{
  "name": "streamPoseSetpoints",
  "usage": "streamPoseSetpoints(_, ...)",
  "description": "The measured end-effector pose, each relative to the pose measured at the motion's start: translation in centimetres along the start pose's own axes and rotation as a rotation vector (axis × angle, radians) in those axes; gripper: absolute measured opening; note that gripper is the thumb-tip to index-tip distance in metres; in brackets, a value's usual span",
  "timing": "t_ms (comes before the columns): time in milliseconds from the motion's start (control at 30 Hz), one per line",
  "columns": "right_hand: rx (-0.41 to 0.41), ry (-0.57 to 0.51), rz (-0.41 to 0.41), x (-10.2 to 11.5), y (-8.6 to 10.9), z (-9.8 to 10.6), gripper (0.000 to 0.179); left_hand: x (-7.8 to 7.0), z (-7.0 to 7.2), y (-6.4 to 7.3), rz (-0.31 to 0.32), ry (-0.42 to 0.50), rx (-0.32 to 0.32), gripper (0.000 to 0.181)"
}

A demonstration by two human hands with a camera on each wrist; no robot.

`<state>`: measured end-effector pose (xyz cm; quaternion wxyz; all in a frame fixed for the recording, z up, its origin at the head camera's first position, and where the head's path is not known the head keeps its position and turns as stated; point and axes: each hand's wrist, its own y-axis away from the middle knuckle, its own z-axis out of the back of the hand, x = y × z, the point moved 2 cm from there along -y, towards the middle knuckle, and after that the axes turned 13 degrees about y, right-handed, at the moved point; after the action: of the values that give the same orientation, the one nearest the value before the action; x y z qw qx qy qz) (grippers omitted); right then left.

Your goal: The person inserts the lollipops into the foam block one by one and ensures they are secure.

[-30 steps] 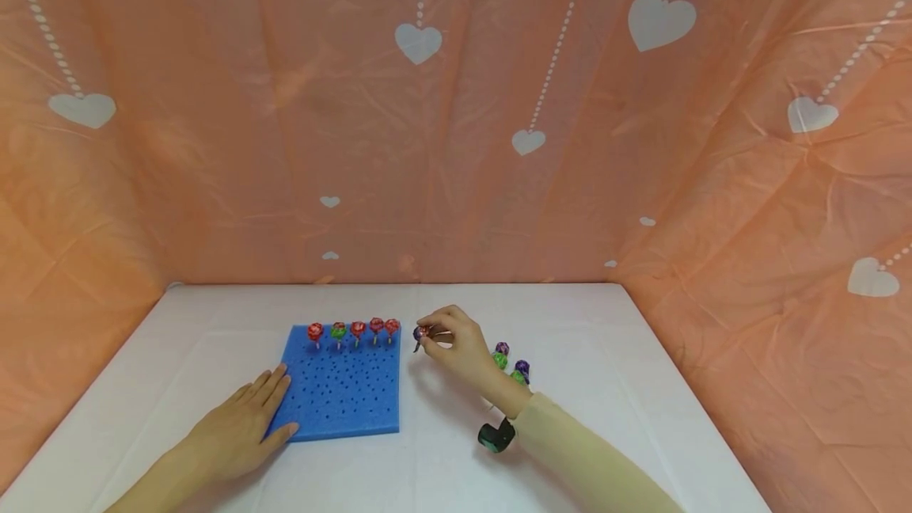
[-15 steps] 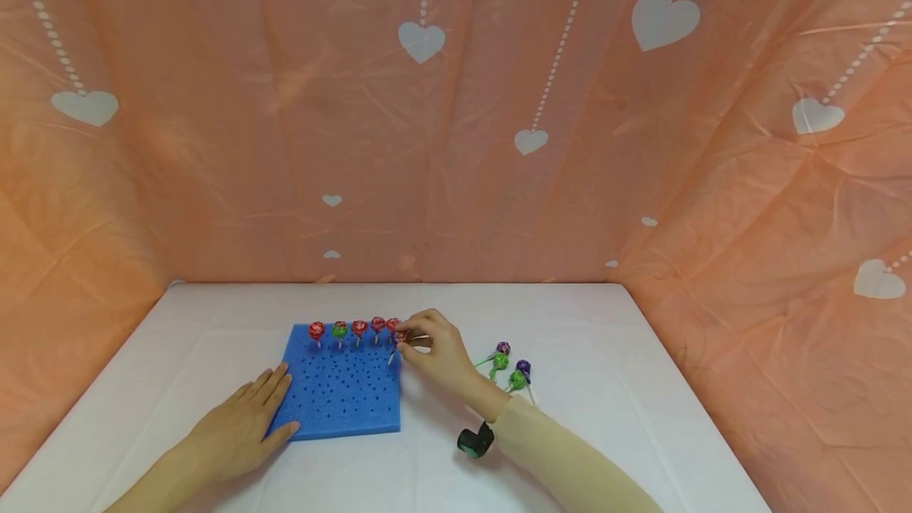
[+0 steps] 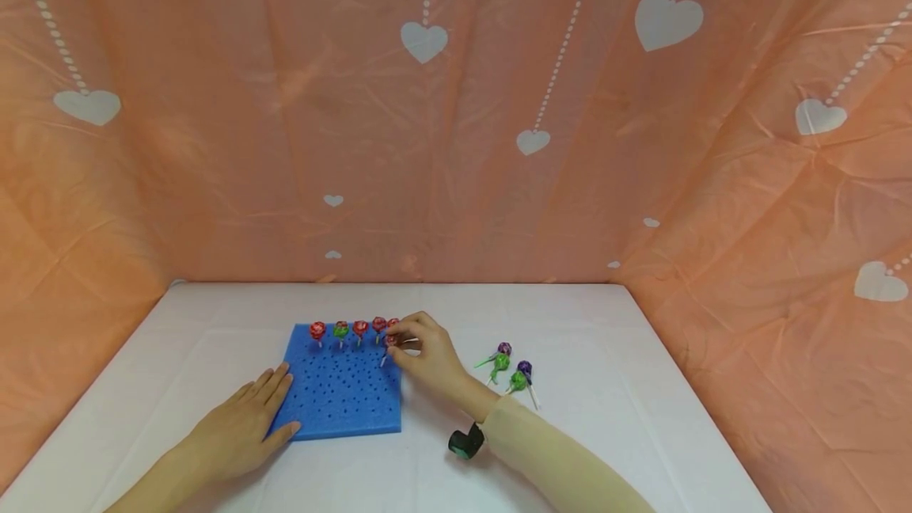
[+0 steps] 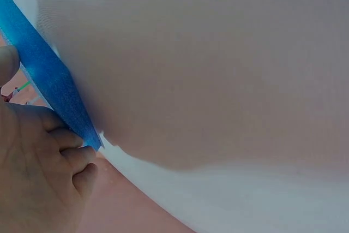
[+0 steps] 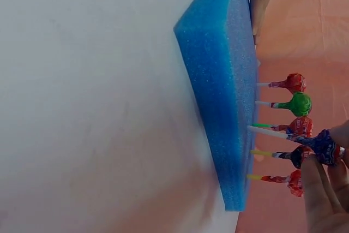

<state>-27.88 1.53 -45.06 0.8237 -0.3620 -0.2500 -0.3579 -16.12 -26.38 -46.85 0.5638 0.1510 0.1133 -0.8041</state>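
Several fingers of the left grip [image 3: 238,419] are laid straight, clasping nothing, at lower left of the frame, against a blue foam block [image 3: 342,406] on a white worktop [image 3: 606,434]. Five upright lollipops [image 3: 360,327] are stood in a row along its far edge. Near the row's right end, a dark-wrapped lollipop [image 5: 325,148] is pinched by the right grip [image 3: 427,356], stick pointed downward. Four loose lollipops [image 3: 502,362] are clustered right of centre.
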Motion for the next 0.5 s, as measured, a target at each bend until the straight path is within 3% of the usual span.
streamPoseSetpoints(267, 0.046, 0.039, 0.0, 0.01, -0.21, -0.38, 0.024, -0.13, 0.12, -0.02, 0.01, 0.006, 0.006, 0.079)
streamPoseSetpoints(500, 0.124, 0.096, -0.053, 0.28, -0.2, -0.62, 0.025, -0.06, 0.06, -0.11, 0.03, 0.016, 0.035, 0.081)
